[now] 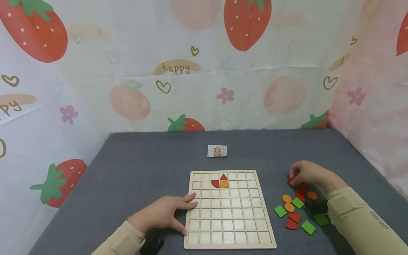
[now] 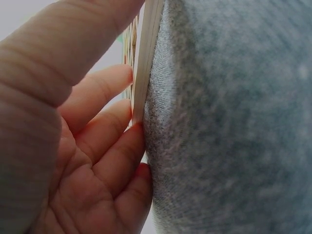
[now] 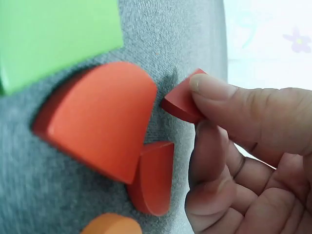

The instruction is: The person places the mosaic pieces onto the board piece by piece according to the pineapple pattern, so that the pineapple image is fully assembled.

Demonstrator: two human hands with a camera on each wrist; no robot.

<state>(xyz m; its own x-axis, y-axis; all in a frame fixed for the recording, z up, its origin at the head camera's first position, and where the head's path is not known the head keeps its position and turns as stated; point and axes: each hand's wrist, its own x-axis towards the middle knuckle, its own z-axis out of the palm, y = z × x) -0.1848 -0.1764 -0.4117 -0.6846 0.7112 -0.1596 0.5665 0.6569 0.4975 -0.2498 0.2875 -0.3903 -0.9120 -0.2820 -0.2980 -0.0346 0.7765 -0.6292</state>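
My right hand (image 1: 310,175) pinches a red quarter-circle piece (image 3: 181,101) between thumb and fingers, over the right side of the table. Two more red pieces (image 3: 105,122) lie close to it in the right wrist view. My left hand (image 1: 165,212) rests at the left edge of a pale wooden grid board (image 1: 225,213), its fingertips on the rim and its thumb lower along the side. Near the board's top sit a red triangle (image 1: 224,176), an orange square (image 1: 224,183) and a red quarter circle (image 1: 215,183), each in its own cell.
Loose pieces lie right of the board: several green squares (image 1: 308,227), orange discs (image 1: 287,198) and red pieces (image 1: 292,224). A small printed pattern card (image 1: 217,151) lies behind the board. A strawberry-patterned cloth (image 1: 220,81) hangs around the grey table (image 1: 153,156).
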